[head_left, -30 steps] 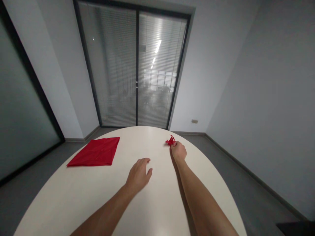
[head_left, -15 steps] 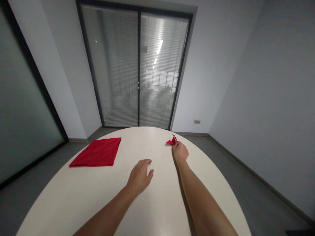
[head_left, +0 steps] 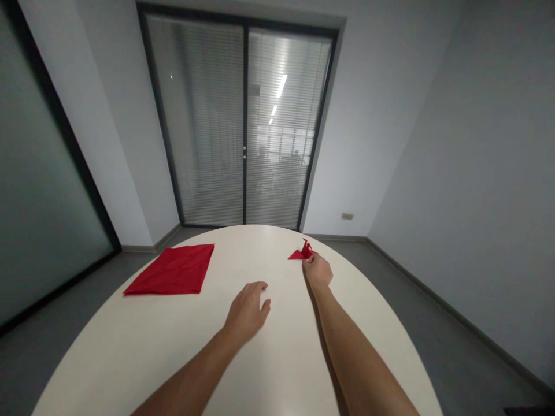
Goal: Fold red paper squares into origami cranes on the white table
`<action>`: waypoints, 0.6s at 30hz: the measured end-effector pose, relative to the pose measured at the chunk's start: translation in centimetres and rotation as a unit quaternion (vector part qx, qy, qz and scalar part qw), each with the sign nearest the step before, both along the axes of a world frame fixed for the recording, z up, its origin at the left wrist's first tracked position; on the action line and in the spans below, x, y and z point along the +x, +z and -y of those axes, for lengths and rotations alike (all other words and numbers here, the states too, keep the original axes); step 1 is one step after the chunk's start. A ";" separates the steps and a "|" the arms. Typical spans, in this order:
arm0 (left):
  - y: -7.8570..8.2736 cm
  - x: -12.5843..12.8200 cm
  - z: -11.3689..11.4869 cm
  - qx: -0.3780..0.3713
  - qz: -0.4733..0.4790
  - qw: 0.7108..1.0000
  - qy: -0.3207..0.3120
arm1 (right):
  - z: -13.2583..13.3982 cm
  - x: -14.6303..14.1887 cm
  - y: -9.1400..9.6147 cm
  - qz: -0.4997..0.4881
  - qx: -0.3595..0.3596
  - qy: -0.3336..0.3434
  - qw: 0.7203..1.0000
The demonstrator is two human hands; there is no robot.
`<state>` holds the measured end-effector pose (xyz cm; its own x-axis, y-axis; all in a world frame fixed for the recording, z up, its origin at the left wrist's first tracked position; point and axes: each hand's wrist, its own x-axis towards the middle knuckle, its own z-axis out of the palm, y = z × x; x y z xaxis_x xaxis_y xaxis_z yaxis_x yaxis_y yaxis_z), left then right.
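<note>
A red folded-paper crane [head_left: 305,251] stands toward the far right part of the white round table [head_left: 277,358], its wings spread to both sides. My right hand [head_left: 318,271] reaches out to it, with thumb and fingers pinched at the crane's near edge; the fingertips partly cover that side. My left hand [head_left: 248,306] is held nearer to me around the table's middle, thumb and fingers apart, with nothing in it. To its far left lies a flat, folded red sheet or cloth [head_left: 173,270], touched by neither hand.
The table's curved edge drops off to grey floor [head_left: 390,271] on both sides. Beyond it stand glass panels with blinds [head_left: 199,144] in dark frames. A small socket plate [head_left: 347,216] sits low on the wall, and frosted glass [head_left: 43,173] is at the left.
The crane shows more of its wings and sits slightly farther left at my right fingertips. My right hand has shifted only slightly; my left hand has stayed put.
</note>
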<state>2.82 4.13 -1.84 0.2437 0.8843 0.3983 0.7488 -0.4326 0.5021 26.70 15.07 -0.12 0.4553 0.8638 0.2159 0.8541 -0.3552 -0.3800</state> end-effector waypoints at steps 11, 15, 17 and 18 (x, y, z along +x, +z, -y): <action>0.9 -0.5 0.5 0.044 -0.033 0.997 0.056 | 5.4 -3.7 2.2 0.114 -0.041 0.079 0.989; 2.9 -3.4 -0.1 0.077 -0.115 0.977 0.160 | 8.9 -4.8 2.1 0.159 -0.069 0.133 0.976; 3.6 -5.3 -0.6 0.076 -0.155 0.955 0.241 | 10.3 -4.8 1.8 0.169 -0.052 0.159 0.971; 3.8 -6.3 -0.9 0.069 -0.172 0.941 0.281 | 10.8 -4.6 1.7 0.169 -0.036 0.164 0.971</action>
<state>-3.49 4.99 1.99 -0.1118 0.8572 0.5026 0.9871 0.0377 0.1554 22.10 4.32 1.56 0.0669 0.9688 0.2388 0.9974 -0.0585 -0.0421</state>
